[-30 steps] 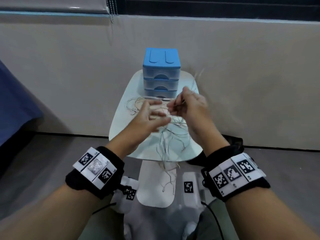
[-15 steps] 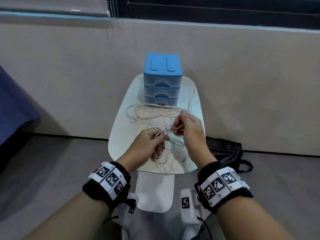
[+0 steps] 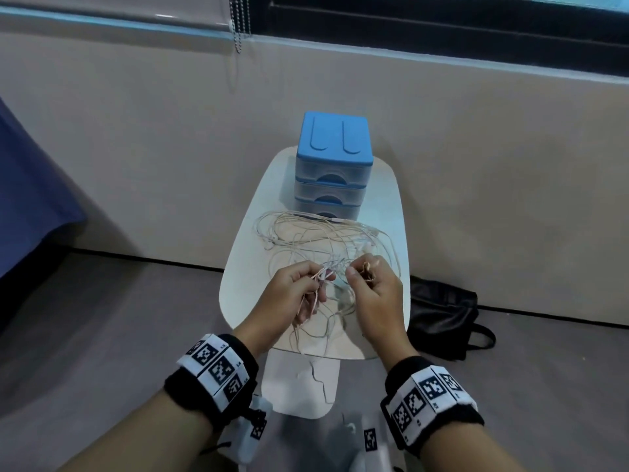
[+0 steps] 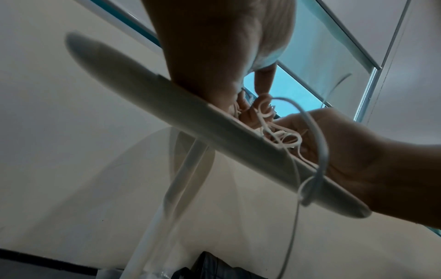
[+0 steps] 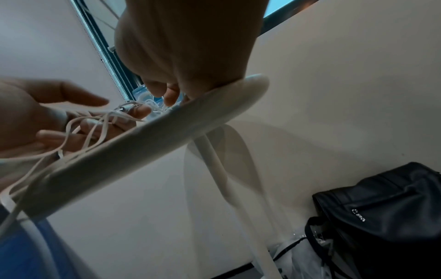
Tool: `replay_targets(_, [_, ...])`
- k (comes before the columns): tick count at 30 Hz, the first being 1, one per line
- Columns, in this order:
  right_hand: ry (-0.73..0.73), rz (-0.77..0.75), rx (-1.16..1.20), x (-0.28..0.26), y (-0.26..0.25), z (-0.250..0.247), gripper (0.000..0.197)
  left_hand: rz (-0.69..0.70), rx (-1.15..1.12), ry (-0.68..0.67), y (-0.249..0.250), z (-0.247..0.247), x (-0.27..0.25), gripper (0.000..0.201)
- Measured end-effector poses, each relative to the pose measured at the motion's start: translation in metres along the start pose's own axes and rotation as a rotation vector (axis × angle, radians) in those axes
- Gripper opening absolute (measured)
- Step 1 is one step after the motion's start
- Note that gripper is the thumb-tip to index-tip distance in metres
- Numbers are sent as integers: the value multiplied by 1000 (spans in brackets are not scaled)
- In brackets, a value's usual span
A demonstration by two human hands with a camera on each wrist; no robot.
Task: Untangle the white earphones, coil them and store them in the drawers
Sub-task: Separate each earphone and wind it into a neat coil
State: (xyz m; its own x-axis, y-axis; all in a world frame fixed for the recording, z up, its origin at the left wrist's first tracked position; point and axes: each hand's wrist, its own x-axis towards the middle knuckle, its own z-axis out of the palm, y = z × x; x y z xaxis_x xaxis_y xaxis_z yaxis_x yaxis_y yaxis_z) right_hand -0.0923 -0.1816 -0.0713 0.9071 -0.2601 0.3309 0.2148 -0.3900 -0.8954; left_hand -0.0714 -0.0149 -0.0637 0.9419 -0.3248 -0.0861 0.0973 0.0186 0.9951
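Observation:
The white earphones (image 3: 313, 236) lie in a loose tangle on the small white table (image 3: 384, 199), in front of the blue three-drawer box (image 3: 332, 165). All of its drawers are closed. My left hand (image 3: 323, 279) pinches a bunch of cords at the knot, and more strands run through its curled fingers (image 5: 133, 113). My right hand (image 3: 357, 274) pinches the same knot from the right, a few centimetres away. One cord (image 3: 320, 379) hangs over the table's near edge. In the left wrist view the cords (image 4: 281, 136) loop between both hands.
The table stands against a beige wall on a single leg (image 5: 222, 169) with a flat base (image 3: 299, 386). A black bag (image 3: 442, 315) lies on the floor to the right. Blue fabric (image 3: 27, 199) is at the far left.
Both hands have come down from in front of the drawers toward the table's near edge. The left hand, loosely spread before, now pinches the knot.

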Motion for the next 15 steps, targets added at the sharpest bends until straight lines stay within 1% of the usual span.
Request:
replay_targets(3, [-9, -51, -63, 0, 1, 0, 12, 25, -4, -16, 0, 1, 1, 23])
replay_targets(4, [-18, -58, -63, 0, 1, 0, 13, 42, 18, -14, -1, 1, 1, 21])
replay_targets(7, [-7, -81, -66, -2, 0, -1, 35, 47, 57, -8, -5, 2, 3, 20])
replay_targets(9, [-7, -103, -47, -4, -1, 0, 38, 53, 93, -15, -8, 1, 3, 21])
replay_targets(11, [-18, -134, -62, -5, -1, 1, 31, 83, 136, -24, -9, 1, 2, 21])
replay_targets(14, [-5, -169, -130, -4, 3, 4, 8, 110, 149, 3, -9, 1, 0, 20])
replay_targets(15, [1, -168, -141, -3, 4, 4, 7, 109, 148, 16, -10, 1, 0, 19])
